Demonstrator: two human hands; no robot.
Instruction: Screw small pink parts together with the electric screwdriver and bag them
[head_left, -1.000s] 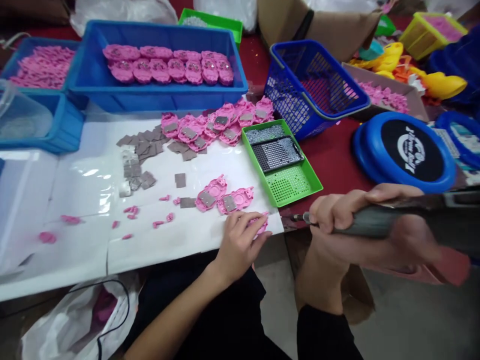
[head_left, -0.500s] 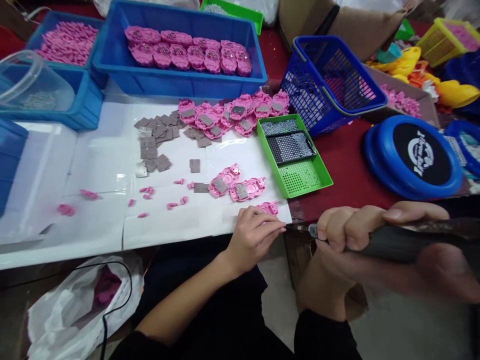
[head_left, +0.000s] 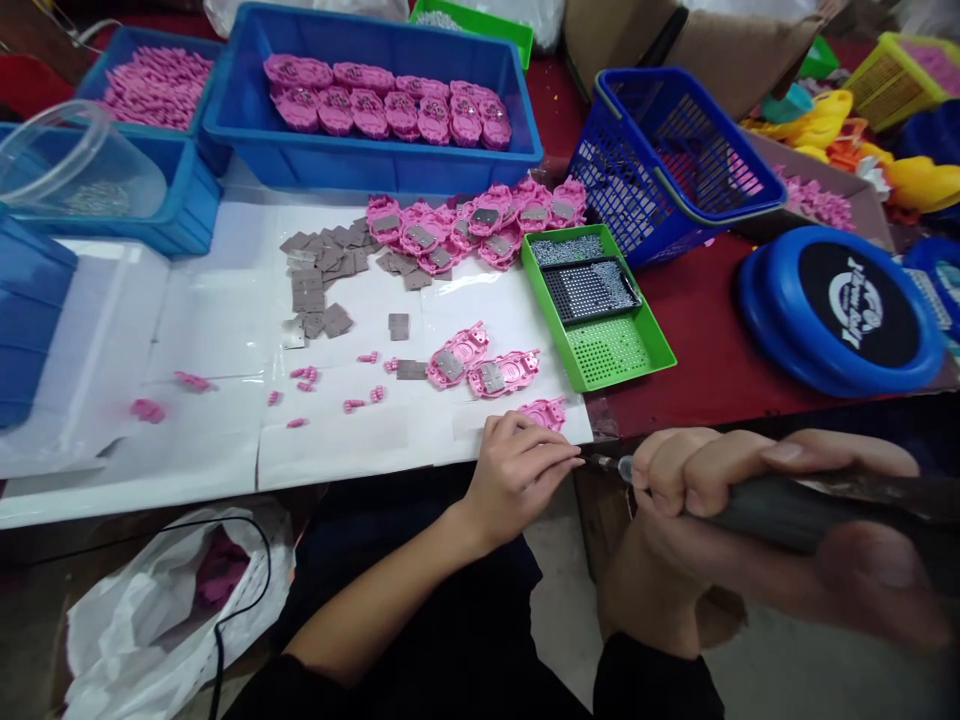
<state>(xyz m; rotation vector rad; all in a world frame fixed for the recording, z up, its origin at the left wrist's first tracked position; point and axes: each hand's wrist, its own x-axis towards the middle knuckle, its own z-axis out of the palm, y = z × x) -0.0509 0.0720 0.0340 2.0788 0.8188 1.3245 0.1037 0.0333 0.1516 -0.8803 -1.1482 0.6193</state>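
Dark screwdriver-like tool (head_left: 772,515) at the lower right of the frame, its thin tip pointing toward lower centre. The right hand (head_left: 697,480) has its grip wrapped firmly around the body. Facing it, the left hand (head_left: 517,470) has its thumb and fingertips pinched together right at the tip, in front of the desk edge; whatever may be between them is too small to tell. At the lower left, a white bag (head_left: 112,640) gapes, with pink stuff inside.

Just beyond the left knuckles, a pink shell (head_left: 546,412) lies on the white-covered desk (head_left: 360,440), partly hidden by the hand; I cannot tell if they touch. Behind it lie two open shells (head_left: 506,372), each holding a grey plate. A loose grey plate (head_left: 411,370) sits against the left one, and small pink pieces (head_left: 306,376) are scattered toward the left.

Right of centre, a green tray (head_left: 660,358) holds a black mesh insert and small grey bits. A blue disc (head_left: 840,310) rests at the right. Farther back come a pile of grey plates (head_left: 337,255), a heap of shells (head_left: 420,228) and a blue basket (head_left: 626,185). Along the upper left, a large blue bin (head_left: 382,178) carries rows of pink shells, beside a smaller bin of pink parts (head_left: 157,88).
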